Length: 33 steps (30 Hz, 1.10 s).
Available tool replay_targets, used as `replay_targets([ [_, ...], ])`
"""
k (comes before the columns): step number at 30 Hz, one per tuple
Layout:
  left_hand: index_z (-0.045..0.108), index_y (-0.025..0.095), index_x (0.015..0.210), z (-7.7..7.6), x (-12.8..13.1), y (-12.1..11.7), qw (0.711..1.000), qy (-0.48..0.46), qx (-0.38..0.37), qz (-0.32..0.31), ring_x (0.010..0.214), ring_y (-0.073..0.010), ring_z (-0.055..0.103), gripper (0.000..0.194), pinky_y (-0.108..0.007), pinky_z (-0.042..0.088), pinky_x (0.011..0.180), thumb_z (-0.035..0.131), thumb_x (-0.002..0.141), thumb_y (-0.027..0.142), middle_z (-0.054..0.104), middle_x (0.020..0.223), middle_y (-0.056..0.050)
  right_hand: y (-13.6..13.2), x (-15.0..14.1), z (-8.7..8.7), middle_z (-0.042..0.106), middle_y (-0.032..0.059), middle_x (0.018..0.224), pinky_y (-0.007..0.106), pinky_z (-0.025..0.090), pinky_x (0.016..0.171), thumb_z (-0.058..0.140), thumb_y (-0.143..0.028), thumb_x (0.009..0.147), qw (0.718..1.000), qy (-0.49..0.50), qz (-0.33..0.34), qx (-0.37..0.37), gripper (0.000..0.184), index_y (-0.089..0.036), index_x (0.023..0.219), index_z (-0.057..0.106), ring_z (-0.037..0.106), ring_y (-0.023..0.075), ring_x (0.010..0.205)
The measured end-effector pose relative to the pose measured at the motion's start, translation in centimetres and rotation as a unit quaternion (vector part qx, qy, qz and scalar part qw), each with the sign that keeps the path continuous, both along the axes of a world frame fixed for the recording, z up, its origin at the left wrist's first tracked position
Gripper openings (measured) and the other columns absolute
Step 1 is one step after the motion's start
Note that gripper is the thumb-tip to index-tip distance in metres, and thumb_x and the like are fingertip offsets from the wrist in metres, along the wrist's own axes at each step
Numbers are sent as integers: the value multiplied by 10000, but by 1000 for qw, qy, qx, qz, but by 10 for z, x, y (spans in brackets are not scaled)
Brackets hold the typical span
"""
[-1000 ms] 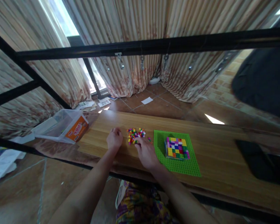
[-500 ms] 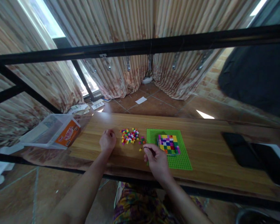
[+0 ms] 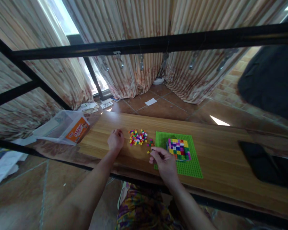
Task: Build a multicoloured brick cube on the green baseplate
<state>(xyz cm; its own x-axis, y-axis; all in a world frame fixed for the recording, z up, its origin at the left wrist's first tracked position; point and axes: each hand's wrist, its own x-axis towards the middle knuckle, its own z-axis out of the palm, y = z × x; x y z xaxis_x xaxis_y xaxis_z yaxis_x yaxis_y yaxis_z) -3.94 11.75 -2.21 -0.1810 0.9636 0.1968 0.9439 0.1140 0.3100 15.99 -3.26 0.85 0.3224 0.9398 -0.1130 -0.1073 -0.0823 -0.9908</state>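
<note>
Two bare hands at the wooden desk (image 3: 220, 156), viewed from where I'm standing. Left hand (image 3: 115, 140): fingers curled in, low at the desk, left of the loose brick pile (image 3: 138, 138); can't tell if anything's inside it. Right hand (image 3: 166, 163): thumb and forefinger pinching a tiny dark piece (image 3: 152, 150), too small for me to name. Loose pile sits between the hands, slightly ahead, many colours mixed. Small brick cluster (image 3: 150, 142) just ahead of the right fingertips; single yellow brick (image 3: 148, 152) just left of them. Green baseplate (image 3: 192, 171) partly under the right hand, running off to its right. On it, square multicolour brick build (image 3: 179, 148), just ahead and right of the right fingers. Clear plastic bin (image 3: 54, 131), orange label (image 3: 77, 130), left of the left hand. Dark flat object (image 3: 256, 159) well right of the right hand.
</note>
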Motion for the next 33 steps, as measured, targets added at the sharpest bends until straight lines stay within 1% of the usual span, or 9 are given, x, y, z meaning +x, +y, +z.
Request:
replay_targets([
  [2, 667, 219, 976, -1, 0, 0, 1000, -3, -4, 1, 922, -200, 645, 253, -281, 439, 716, 421, 924, 252, 681, 1041, -68, 9, -8, -10, 705, 46, 799, 315, 546, 673, 558, -317, 871, 989, -143, 38, 9, 232, -188, 979, 719, 659, 169, 673],
  [6, 664, 226, 982, -2, 0, 0, 1000, -10, -6, 2, 928, -192, 643, 246, -274, 438, 722, 425, 927, 247, 677, 1058, -65, 33, -22, -21, 712, 95, 956, 307, 492, 853, 473, -155, 896, 907, -410, 97, 18, 272, -196, 949, 737, 662, 200, 919],
  [8, 660, 229, 961, -2, 0, 0, 1000, -13, -3, -1, 919, -186, 641, 233, -272, 434, 719, 430, 924, 240, 678, 1046, -58, 43, -25, -22, 708, 98, 991, 297, 480, 865, 453, -130, 903, 882, -457, 111, 13, 305, -205, 999, 733, 656, 200, 948],
  [11, 655, 231, 933, -3, -1, 0, 1000, -17, 3, -5, 910, -182, 641, 220, -272, 429, 714, 436, 920, 230, 679, 1010, -48, 50, -22, -20, 708, 97, 1038, 304, 478, 879, 454, -101, 891, 868, -483, 118, 9, 344, -213, 1093, 710, 653, 205, 975],
  [13, 655, 230, 929, -4, -1, -1, 1000, -20, 7, -8, 907, -180, 641, 222, -273, 429, 715, 434, 923, 230, 678, 998, -45, 49, -18, -19, 707, 101, 1086, 320, 479, 905, 465, -95, 879, 872, -477, 110, 14, 354, -204, 1124, 697, 649, 211, 1015],
  [16, 659, 227, 926, -3, 0, -1, 1000, -24, 6, -7, 900, -182, 641, 229, -277, 431, 713, 430, 928, 238, 677, 990, -46, 41, -8, -16, 719, 94, 1044, 349, 497, 906, 490, -141, 880, 902, -421, 84, 41, 288, -198, 1049, 715, 660, 217, 988],
  [22, 663, 228, 975, -3, -1, -1, 1000, -21, 3, -5, 930, -187, 640, 245, -274, 441, 734, 422, 930, 247, 680, 1043, -55, 6, 15, -3, 711, 73, 906, 344, 590, 726, 560, -395, 892, 986, -149, 40, 58, 255, -201, 954, 715, 697, 186, 780],
  [25, 667, 226, 980, -3, -2, 0, 1000, -20, -5, -2, 951, -195, 639, 251, -274, 447, 741, 423, 928, 252, 680, 1053, -62, -11, 35, 7, 717, 67, 905, 358, 611, 734, 639, -462, 845, 995, -87, -5, 47, 293, -202, 954, 720, 713, 190, 799],
  [33, 679, 231, 985, -1, -1, 3, 1000, -16, -3, 7, 910, -218, 642, 260, -298, 442, 704, 430, 914, 262, 683, 1067, -66, -24, 83, 18, 721, 69, 965, 345, 608, 660, 713, -443, 790, 991, -83, -88, 57, 274, -207, 924, 749, 697, 189, 790],
])
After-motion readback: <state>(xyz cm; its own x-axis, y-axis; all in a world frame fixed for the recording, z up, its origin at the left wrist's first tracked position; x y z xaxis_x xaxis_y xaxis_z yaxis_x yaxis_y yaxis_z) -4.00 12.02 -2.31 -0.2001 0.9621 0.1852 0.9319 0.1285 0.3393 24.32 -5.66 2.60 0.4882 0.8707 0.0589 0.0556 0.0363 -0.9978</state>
